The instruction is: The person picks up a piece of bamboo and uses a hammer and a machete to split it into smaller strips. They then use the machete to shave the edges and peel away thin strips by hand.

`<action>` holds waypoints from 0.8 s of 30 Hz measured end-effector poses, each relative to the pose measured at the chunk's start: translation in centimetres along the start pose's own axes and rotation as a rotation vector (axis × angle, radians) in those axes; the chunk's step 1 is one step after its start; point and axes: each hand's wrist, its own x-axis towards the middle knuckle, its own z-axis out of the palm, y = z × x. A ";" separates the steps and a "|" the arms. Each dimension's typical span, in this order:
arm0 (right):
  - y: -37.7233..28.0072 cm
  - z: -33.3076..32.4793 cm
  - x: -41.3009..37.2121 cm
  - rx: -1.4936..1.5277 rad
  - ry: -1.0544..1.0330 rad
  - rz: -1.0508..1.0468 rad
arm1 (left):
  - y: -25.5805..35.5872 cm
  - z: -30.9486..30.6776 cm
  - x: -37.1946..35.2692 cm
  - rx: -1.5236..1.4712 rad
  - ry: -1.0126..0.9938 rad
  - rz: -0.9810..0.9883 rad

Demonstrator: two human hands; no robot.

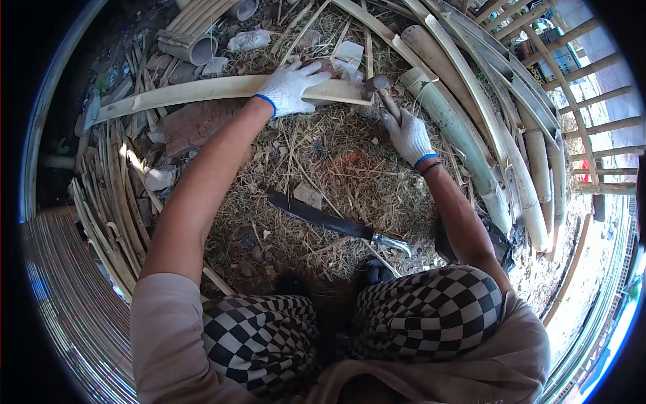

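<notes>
Checkered trousers (431, 310) fill the foreground; beyond, a bamboo strip (195, 92) stretches crosswise, a machete (316, 215) lying between. The gloved left hand (286, 87), fingers spread, rests on the strip; the gloved right hand (409, 139) wraps its fingers around a hammer (388, 101) beside the strip's end.

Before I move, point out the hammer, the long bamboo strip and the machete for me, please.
Hammer (387, 101): head view, on the handle just below its head.
Long bamboo strip (214, 88): head view, on its broad face, near mid-length.
Machete (331, 221): head view, on the dark blade.
</notes>
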 end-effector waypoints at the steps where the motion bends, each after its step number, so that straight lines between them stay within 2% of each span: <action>1: -1.0 -0.6 -0.1 0.016 -0.017 0.029 | 0.2 -0.2 0.2 0.005 -0.020 0.002; 4: -4.3 -4.7 0.0 0.083 0.078 -0.005 | 0.6 -0.2 -0.4 0.071 0.007 0.013; 7: -3.5 -3.6 -0.5 0.215 0.171 -0.086 | -0.2 0.2 -0.8 -0.015 0.039 0.010; 8: -2.7 -2.3 -0.9 0.204 0.215 -0.179 | -0.3 0.4 -0.7 -0.024 0.039 0.005; 11: -0.1 -0.1 -0.4 -0.090 -0.094 0.081 | -0.2 0.7 -0.5 -0.008 0.032 0.003; 13: -3.3 -3.7 0.1 0.004 0.015 0.067 | 0.1 0.6 -0.5 0.055 0.016 0.012; 15: -5.5 -6.1 0.0 0.062 0.088 0.071 | 0.2 0.8 -1.0 -0.017 0.022 -0.007; 16: -5.7 -6.0 -0.2 0.200 0.151 0.038 | -0.5 0.9 -1.0 -0.065 0.037 -0.008; 19: -2.1 -2.3 -0.9 0.246 0.259 -0.167 | -0.6 1.3 -1.0 -0.067 0.041 -0.016; 20: -1.9 -1.5 -1.5 0.336 0.124 -0.099 | -0.7 1.6 -0.9 -0.071 0.031 -0.013; 21: -2.2 -1.3 -1.1 -0.050 -0.073 0.010 | -0.7 1.3 -0.8 -0.069 0.026 -0.012; 23: -2.2 -1.9 -0.4 -0.058 -0.081 0.054 | -0.3 1.0 -0.9 0.011 0.017 -0.004; 24: -4.2 -3.8 0.0 -0.001 -0.018 0.038 | -0.2 0.7 -0.9 0.053 0.013 0.001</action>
